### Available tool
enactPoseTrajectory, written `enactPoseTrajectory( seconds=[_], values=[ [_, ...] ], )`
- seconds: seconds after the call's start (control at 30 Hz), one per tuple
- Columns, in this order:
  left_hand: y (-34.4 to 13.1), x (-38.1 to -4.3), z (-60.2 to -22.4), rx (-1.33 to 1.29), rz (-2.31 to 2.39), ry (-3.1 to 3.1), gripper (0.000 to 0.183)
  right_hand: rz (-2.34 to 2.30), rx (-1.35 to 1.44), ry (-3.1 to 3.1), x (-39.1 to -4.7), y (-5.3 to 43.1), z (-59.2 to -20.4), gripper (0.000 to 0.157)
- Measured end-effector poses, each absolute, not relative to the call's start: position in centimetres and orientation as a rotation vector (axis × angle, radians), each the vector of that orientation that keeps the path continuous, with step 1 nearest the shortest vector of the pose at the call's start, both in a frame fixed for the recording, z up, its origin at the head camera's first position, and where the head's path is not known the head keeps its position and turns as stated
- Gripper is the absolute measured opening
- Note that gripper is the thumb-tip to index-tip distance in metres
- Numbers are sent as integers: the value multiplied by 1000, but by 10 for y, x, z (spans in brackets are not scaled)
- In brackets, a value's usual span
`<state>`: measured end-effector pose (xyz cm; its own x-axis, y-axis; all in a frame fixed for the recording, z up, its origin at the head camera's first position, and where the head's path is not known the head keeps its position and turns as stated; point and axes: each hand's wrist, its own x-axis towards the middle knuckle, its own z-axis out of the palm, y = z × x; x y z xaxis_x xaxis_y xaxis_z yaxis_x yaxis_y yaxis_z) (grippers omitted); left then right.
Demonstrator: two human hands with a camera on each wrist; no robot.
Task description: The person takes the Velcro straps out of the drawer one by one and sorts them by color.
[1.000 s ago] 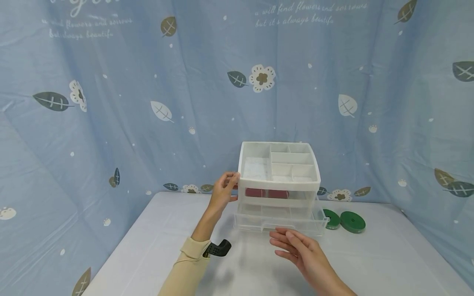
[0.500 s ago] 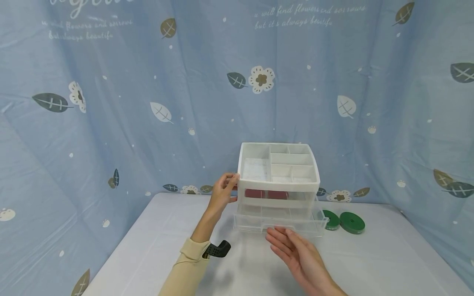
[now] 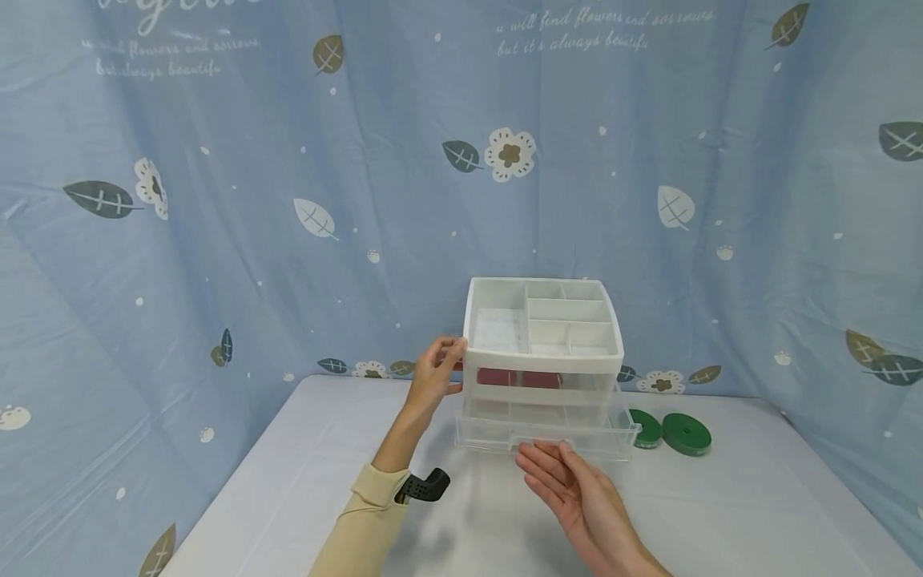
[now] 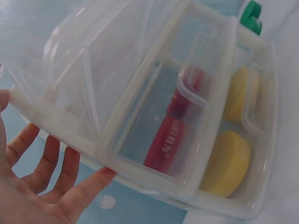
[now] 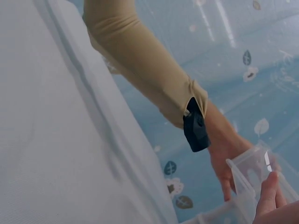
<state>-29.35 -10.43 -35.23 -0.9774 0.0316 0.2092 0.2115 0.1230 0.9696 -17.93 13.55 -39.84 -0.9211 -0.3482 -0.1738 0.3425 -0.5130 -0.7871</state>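
A white desktop drawer organizer (image 3: 544, 362) stands on the table, its divided tray on top. My left hand (image 3: 435, 370) grips its upper left edge; in the left wrist view that hand (image 4: 53, 179) has its fingers spread along the rim and side. At the bottom a clear drawer (image 3: 490, 437) is pulled out toward me. My right hand (image 3: 580, 493) is in front of it, palm turned inward, straight fingertips right at the drawer's handle. Red rolls or packs (image 4: 166, 144) show through one drawer, and yellow rolls (image 4: 226, 163) through the one below.
Two green rolls (image 3: 687, 433) lie on the white table (image 3: 750, 505) right of the organizer. A blue patterned curtain (image 3: 404, 160) hangs behind and at both sides. A black wrist camera (image 5: 195, 133) sits on my left sleeve.
My right hand has shifted slightly left and its fingers have straightened with the palm more turned up. My left hand, organizer and pulled-out drawer stay where they were.
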Motion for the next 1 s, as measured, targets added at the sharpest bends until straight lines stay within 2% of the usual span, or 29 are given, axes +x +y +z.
enactPoseTrajectory(
  seconds=[0.2,0.43,1.0],
  values=[
    [-104,-293,-352,-223,-1950,-2256,37,-2412,-5,1281,-179,135,-398,58],
    [-104,-293,-352,-223,-1950,-2251,38,-2415,-2,1284,-180,134,-398,64],
    [-103,-292,-352,-233,-1938,-2253,39,-2442,54,1289,-188,131,-399,57]
  ],
)
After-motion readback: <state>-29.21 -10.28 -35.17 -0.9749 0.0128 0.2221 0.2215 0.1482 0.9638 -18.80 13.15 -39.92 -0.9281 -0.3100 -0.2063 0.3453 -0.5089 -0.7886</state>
